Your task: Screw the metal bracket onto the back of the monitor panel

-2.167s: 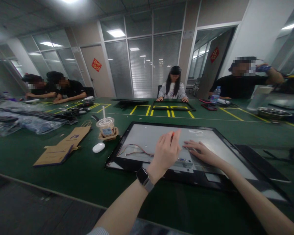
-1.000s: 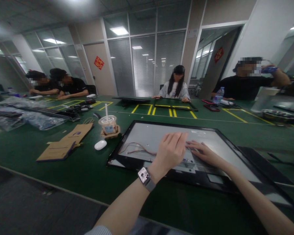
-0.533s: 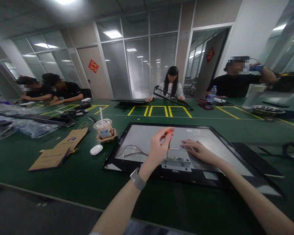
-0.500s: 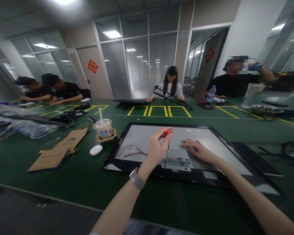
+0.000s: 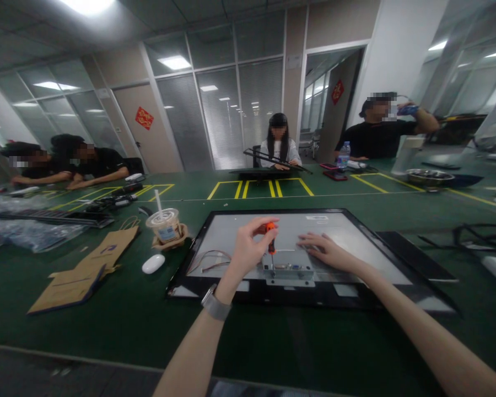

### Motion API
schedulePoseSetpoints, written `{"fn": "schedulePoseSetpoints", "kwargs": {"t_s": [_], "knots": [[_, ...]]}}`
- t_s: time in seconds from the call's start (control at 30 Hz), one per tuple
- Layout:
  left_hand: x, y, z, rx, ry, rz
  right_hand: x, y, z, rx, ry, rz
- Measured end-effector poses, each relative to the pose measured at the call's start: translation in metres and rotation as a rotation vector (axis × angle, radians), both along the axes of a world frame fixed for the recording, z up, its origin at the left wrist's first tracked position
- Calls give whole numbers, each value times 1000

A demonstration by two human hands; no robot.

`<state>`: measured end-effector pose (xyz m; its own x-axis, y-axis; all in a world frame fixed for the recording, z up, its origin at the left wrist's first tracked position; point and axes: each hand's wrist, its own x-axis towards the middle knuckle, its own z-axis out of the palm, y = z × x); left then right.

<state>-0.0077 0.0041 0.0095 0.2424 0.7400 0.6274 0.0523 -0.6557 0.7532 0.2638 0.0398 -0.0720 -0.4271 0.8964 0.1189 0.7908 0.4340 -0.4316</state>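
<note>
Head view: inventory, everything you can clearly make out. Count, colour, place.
Flat tabletop: one, green, across the view
Flat framed panel: one, grey with black frame, tabletop centre
Metal bracket: one, silver, panel's near edge
Plastic-handled screwdriver: one, orange and black, tip at bracket
Thin rectangular slab: one, black, right of panel
Lidded plastic cup: one, clear, left of panel
Smooth oval object: one, white, nearer than cup
Flattened paper bags: one or two, brown, left of oval object
Plastic bottle: one, clear, beyond panel, right
Round metal bowl: one, silver, far right
Diamond signs: two, red, on doors
Seated people: four, mostly black tops, across tabletop
Left hand: one, bare, around screwdriver
Right hand: one, bare, on panel
</note>
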Motion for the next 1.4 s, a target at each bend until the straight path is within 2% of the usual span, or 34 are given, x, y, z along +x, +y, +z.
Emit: {"fn": "schedulePoseSetpoints", "kwargs": {"t_s": [0.1, 0.17, 0.27, 0.37, 0.4, 0.47, 0.57, 0.8, 0.97, 1.07, 1.2, 1.27, 1.33, 1.4], "knots": [[3, -1, -1, 86, -2, 138, 0, -1, 1, -6, 4, -4], [3, -4, 0, 115, 18, 153, -1, -1, 1, -6, 3, -2], [1, -5, 3, 86, 61, 45, -1, -2, 2, -4, 5, 5], [-4, -1, 3, -69, 62, -106, -2, -2, 3, 0, 17, 3], [-5, 1, 2, -96, 59, -94, -2, -2, 3, 1, 19, 2], [-6, 4, 0, -84, 51, 3, -1, -1, 2, 0, 21, 1], [-4, 5, -2, 33, 62, 168, 0, 0, 0, -3, 20, 1], [-1, -3, 2, 258, 228, 325, -2, -1, 1, -4, 11, -11], [-1, -7, -3, 377, 266, 429, -2, -2, 2, -3, 28, -4], [0, -7, -7, 278, 195, 368, -2, -2, 3, 1, 35, 2], [7, -4, -7, -99, -120, 86, -2, -3, 3, 2, 24, -5], [11, -3, -6, -241, -229, 1, -2, -2, 3, 2, 25, -5], [12, -2, -5, -293, -281, -31, -2, -2, 2, 1, 31, 0], [10, -2, -5, -266, -259, -32, -1, -1, 2, 2, 35, 6]]}}
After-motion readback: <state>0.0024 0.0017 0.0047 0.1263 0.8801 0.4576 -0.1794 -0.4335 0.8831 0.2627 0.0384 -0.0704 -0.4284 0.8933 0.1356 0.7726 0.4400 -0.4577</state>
